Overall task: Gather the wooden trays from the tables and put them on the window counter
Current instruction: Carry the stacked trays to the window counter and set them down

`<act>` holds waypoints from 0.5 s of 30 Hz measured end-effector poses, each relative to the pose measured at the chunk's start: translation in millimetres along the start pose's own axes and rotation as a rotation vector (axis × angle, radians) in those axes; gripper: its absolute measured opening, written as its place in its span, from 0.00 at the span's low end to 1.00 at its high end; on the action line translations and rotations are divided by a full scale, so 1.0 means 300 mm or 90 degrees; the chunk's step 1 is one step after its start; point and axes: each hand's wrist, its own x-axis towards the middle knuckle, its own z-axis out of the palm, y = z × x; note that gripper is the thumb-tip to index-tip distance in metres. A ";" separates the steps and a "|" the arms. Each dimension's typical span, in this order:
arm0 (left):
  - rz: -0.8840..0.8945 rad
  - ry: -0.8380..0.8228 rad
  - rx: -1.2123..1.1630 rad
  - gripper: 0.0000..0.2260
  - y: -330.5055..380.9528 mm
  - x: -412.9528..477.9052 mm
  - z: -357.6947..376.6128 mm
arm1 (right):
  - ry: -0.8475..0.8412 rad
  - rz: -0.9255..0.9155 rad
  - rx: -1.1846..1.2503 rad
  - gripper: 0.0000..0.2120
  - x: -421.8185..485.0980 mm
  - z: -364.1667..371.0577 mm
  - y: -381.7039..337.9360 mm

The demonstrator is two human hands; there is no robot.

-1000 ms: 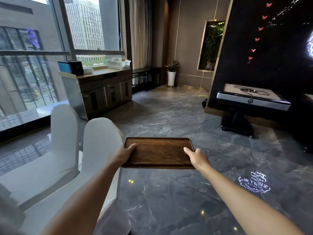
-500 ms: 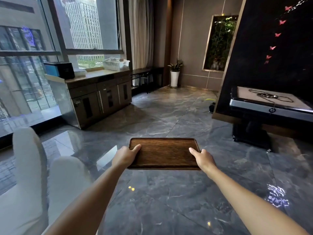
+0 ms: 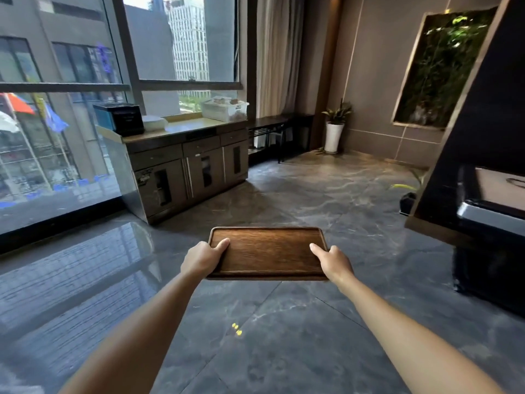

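Both arms reach forward, and the wooden tray point(image 3: 267, 253) sits level between them, carried in the air above the floor point(image 3: 255, 336). The left hand point(image 3: 202, 258) has its grip closed on the tray's left short edge, thumb lying on the inner face, fingers hidden beneath. The right hand point(image 3: 333, 261) mirrors it on the right edge, thumb on top, clamped tight. The tray is bare, dark-grained, with a low raised rim.

Below it, polished grey marble tiles with pale veins, a small yellow glint of light at six o'clock. Open floor lies between the tray and the cabinet ahead.

At three o'clock, the corner of a dark table point(image 3: 494, 211) with a silver rim juts in beside a slanted black panel.

At eleven o'clock stands the window counter point(image 3: 187, 127), a tan-topped surface over brown cabinet doors. On it: a black and teal box point(image 3: 119, 119) at the left end, a white dish point(image 3: 154, 122) just beside it, a white basket point(image 3: 224, 109) at the right end. Any writing on the box is too blurred to read.

Farther, at one o'clock, a potted plant point(image 3: 335, 129) in a white pot, a low dark bench point(image 3: 279, 122), beige curtains point(image 3: 277, 52). Tall windows show office towers.
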 end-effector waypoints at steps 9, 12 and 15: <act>0.005 0.041 0.008 0.30 0.200 0.831 0.040 | -0.022 -0.024 0.014 0.26 0.816 0.253 -0.275; -0.003 0.067 -0.007 0.30 0.295 1.123 0.002 | -0.023 -0.042 0.007 0.26 1.094 0.310 -0.440; -0.022 0.083 -0.021 0.30 0.377 1.372 -0.017 | -0.025 -0.048 -0.001 0.26 1.350 0.360 -0.571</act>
